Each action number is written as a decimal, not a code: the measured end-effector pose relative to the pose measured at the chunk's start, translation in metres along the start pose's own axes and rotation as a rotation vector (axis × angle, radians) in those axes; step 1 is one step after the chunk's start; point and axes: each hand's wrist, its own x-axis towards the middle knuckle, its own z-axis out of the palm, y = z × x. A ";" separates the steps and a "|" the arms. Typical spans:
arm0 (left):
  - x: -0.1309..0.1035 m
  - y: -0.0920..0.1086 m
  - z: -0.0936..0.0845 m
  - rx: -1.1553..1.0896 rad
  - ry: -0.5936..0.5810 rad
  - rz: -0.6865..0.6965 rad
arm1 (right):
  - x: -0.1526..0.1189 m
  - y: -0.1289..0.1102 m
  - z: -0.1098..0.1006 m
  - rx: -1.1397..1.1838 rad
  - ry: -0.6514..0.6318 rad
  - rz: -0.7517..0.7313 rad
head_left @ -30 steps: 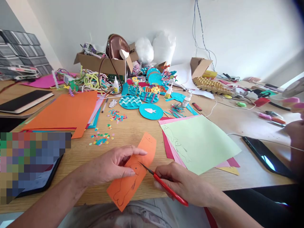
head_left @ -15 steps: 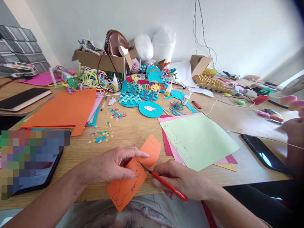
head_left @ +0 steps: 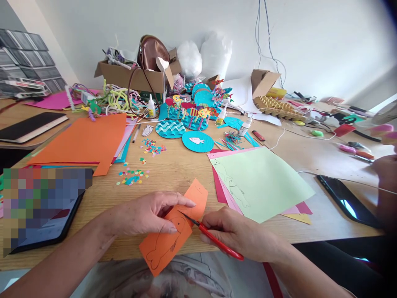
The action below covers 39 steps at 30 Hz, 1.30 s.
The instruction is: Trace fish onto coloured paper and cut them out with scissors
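Between thumb and fingers, my left hand (head_left: 151, 213) pinches a strip of orange paper (head_left: 161, 252) above the table's front edge. Fish outlines are drawn on it in dark pen; the lower one shows an eye, a fin and a tail. My right hand (head_left: 232, 231) is closed round the red handles of a pair of scissors (head_left: 221, 243). Their dark blades lie across the middle of the strip, at a cut between the two drawings. Part of the upper drawing is covered by my left fingers.
A tablet (head_left: 66, 221) lies at left, below orange sheets (head_left: 80, 138). Confetti dots (head_left: 133, 177) are scattered ahead. Pale green paper (head_left: 263, 182) with drawn fish lies right, beside a phone (head_left: 347, 200). Behind are turquoise discs (head_left: 206, 145) and glue bottles (head_left: 151, 106). Another person's hand (head_left: 386, 169) shows far right.
The scissor blades have come closer together on the orange strip, and its upper part has tilted slightly. My left hand keeps its grip. The view has shifted a little.
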 end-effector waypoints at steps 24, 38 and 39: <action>0.006 0.002 0.000 0.051 -0.051 -0.002 | 0.000 -0.008 -0.002 -0.020 -0.018 0.051; 0.008 0.003 0.000 0.044 -0.078 -0.036 | 0.001 -0.002 0.000 0.019 -0.028 0.024; 0.008 0.003 0.000 0.040 -0.080 -0.036 | 0.001 -0.002 0.000 0.027 -0.027 0.021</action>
